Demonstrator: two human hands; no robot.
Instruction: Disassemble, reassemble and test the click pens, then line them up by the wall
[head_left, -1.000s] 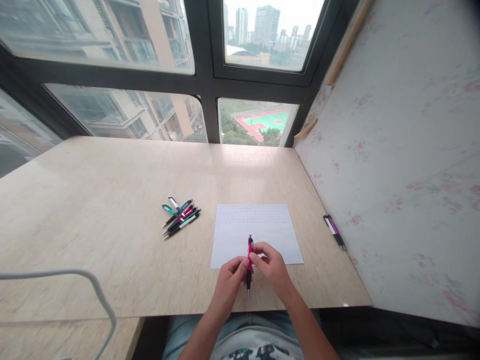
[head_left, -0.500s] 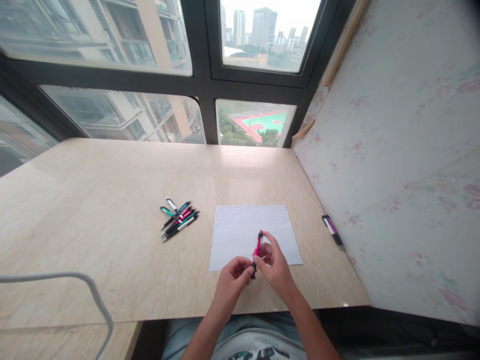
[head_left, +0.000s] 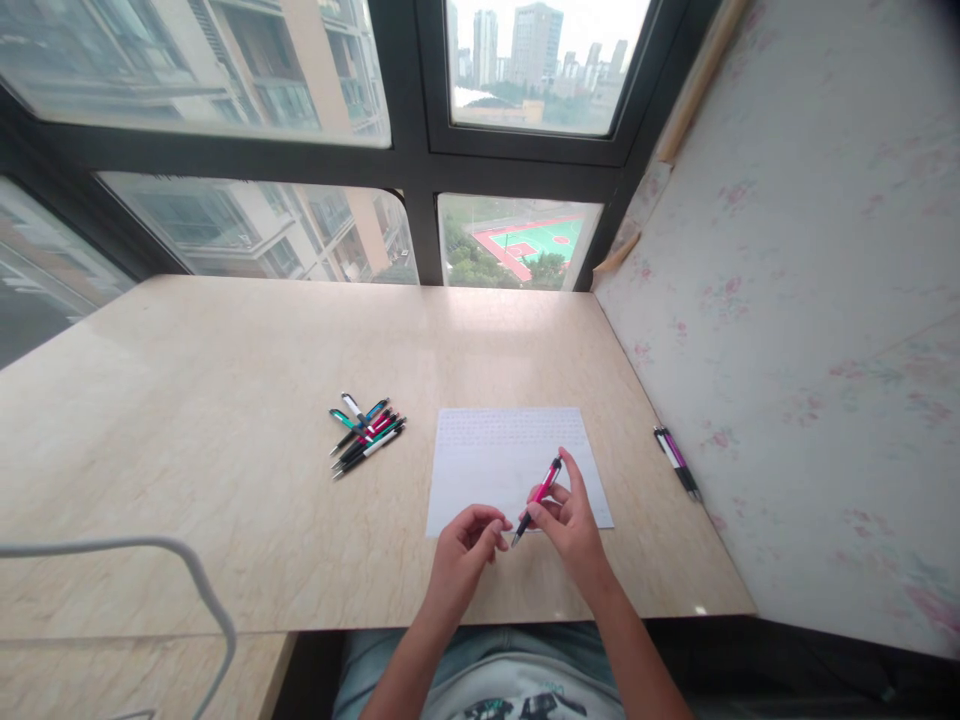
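A pink pen with a black grip [head_left: 547, 483] is held in my right hand [head_left: 571, 525], slanted, with its silver tip down to the left. My right index finger rests on the push button at its top, while the thumb and other fingers grip the barrel. Close beside the tip is my left hand [head_left: 466, 550], its fingers loosely curled and slightly apart, with nothing visible in them. Beneath and beyond both hands lies a white sheet of paper [head_left: 480, 470] with lines of handwriting across its upper part.
A loose pile of several pens [head_left: 367, 435] lies left of the paper. Two pens [head_left: 676, 463] lie side by side along the papered wall [head_left: 810, 330] at right. A grey cable [head_left: 191, 565] curves over the near left of the marble-patterned tabletop [head_left: 225, 420]. Windows stand behind.
My left fingers have come off the lower part of the pen. My right hand has moved slightly right and tilted the pen further over, its index finger still on the button.
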